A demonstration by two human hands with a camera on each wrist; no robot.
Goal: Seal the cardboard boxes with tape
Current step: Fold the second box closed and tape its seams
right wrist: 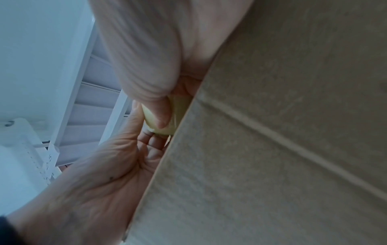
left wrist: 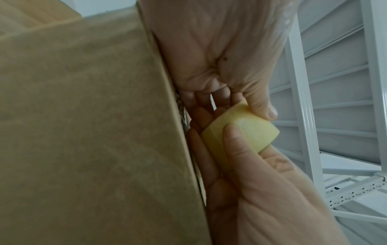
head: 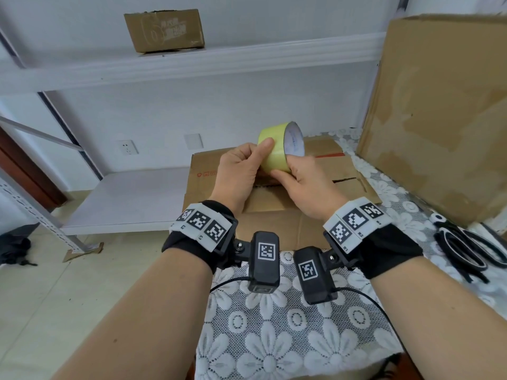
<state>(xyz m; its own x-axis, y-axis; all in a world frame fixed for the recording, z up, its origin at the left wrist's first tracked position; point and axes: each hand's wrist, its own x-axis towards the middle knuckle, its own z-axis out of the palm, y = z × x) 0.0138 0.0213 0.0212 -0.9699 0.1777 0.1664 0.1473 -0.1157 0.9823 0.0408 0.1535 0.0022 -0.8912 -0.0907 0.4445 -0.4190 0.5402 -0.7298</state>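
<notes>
A: Quick pass. Both hands on the tape roll point(head: 277, 148), yellow, held up in the air over the flat-topped cardboard box point(head: 274, 193) on the table.

B: Left hand point(head: 241, 171)?

A: Fingers curled round the near-left side of the roll, thumb point(head: 264, 149) pressed flat on the yellow outer face. Holding it.

B: Right hand point(head: 304, 182)?

A: Wrapped round the lower right of the roll, thumb across the bottom edge, fingers behind it near the core. Also holding. Roll is tilted, open core facing right and away.

B: Wrist views add anything?

A: Left wrist view: roll point(left wrist: 240, 134) pinched between thumbs, one thumb point(left wrist: 236, 144) on the face, box side point(left wrist: 94, 116) filling the left. Right wrist view: only a sliver of roll point(right wrist: 161, 119) shows past a thumb, cardboard point(right wrist: 272, 149) fills the right. Blurry, can't tell if a tape end is lifted.

B: Box flaps?

A: Folded down, a dark gap shows along the seam. Can't see tape on it.

B: Other stuff?

A: Big cardboard box point(head: 439, 111) standing at right, small box point(head: 164, 30) on the upper shelf point(head: 247, 61), black-handled scissors point(head: 466, 248) on the lace tablecloth point(head: 274, 338), right of the right wrist, well apart from the roll.
</notes>
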